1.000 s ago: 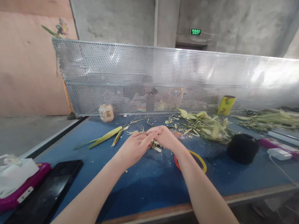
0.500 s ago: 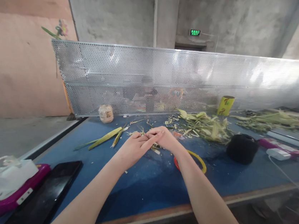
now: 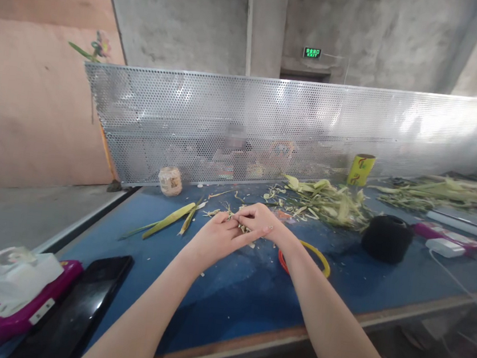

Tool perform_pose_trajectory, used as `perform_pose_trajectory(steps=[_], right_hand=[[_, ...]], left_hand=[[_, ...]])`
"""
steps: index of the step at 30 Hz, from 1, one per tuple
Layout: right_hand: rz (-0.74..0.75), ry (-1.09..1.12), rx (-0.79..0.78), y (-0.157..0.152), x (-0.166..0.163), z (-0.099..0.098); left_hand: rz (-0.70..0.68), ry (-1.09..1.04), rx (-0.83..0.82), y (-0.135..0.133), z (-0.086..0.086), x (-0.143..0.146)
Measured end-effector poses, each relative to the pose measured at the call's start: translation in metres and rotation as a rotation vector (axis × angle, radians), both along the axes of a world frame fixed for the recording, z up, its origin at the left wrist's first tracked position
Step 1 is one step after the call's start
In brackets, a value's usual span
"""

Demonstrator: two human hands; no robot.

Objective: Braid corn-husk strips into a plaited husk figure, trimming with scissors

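Observation:
My left hand (image 3: pixel 218 239) and my right hand (image 3: pixel 258 222) meet above the middle of the blue table. The left fingers are closed, with the thumb stretched across under my right hand. My right fingers are bent down in a pinch against the left fingertips. Whatever they pinch is hidden by the fingers. Pale husk shreds (image 3: pixel 214 213) lie under and just beyond both hands. To the left are long green-yellow corn husk pieces (image 3: pixel 169 221). A yellow and red ring (image 3: pixel 324 262) lies partly behind my right forearm.
A heap of corn husks (image 3: pixel 330 204) and a black spool of thread (image 3: pixel 387 238) lie to the right. A yellow can (image 3: pixel 360 170) stands by the perforated metal screen (image 3: pixel 212 104). A phone (image 3: pixel 78 304) and purple power strip (image 3: pixel 20 315) occupy the near left; a wrapped roll (image 3: pixel 170 181) stands behind.
My left thumb has slid right, beneath my right hand. The right fingers have drawn into a pinch at the left fingertips. The table things stay put.

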State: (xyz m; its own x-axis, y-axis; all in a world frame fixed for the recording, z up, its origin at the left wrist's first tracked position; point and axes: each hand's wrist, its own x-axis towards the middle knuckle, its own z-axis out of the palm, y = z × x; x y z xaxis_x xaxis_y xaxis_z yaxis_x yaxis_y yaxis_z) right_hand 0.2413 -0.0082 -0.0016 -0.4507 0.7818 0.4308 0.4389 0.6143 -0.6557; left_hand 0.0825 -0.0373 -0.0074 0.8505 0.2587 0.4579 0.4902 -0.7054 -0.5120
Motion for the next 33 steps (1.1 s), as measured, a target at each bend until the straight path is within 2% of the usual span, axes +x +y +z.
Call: perform_pose_trajectory(steps=[8, 12, 14, 18, 22, 25, 28, 33], right_hand=[[0.102, 0.111, -0.055, 0.001, 0.002, 0.0], [0.119, 0.124, -0.058, -0.002, 0.0, 0.001], [0.079, 0.146, -0.082, -0.003, -0.002, 0.001], [0.079, 0.266, -0.168, -0.002, -0.003, 0.003], [0.096, 0.573, -0.327, 0.001, 0.0, 0.005], [0.13, 0.756, -0.409, 0.001, 0.001, 0.005], [0.153, 0.79, -0.496, -0.001, -0.001, 0.005], [0.155, 0.846, -0.54, -0.004, -0.003, 0.008]], left_hand=[[0.019, -0.041, -0.025, -0.002, 0.001, -0.001], [-0.018, -0.142, -0.113, 0.0, -0.002, -0.001], [-0.034, -0.283, -0.227, 0.0, -0.004, 0.0], [-0.016, -0.639, -0.565, 0.0, -0.003, 0.004], [0.02, -1.027, -0.8, 0.004, 0.0, 0.003], [-0.059, -1.255, -0.968, 0.008, -0.001, 0.002], [-0.134, -1.349, -1.116, 0.01, -0.003, 0.003], [-0.129, -1.451, -1.234, 0.01, -0.005, 0.005]])
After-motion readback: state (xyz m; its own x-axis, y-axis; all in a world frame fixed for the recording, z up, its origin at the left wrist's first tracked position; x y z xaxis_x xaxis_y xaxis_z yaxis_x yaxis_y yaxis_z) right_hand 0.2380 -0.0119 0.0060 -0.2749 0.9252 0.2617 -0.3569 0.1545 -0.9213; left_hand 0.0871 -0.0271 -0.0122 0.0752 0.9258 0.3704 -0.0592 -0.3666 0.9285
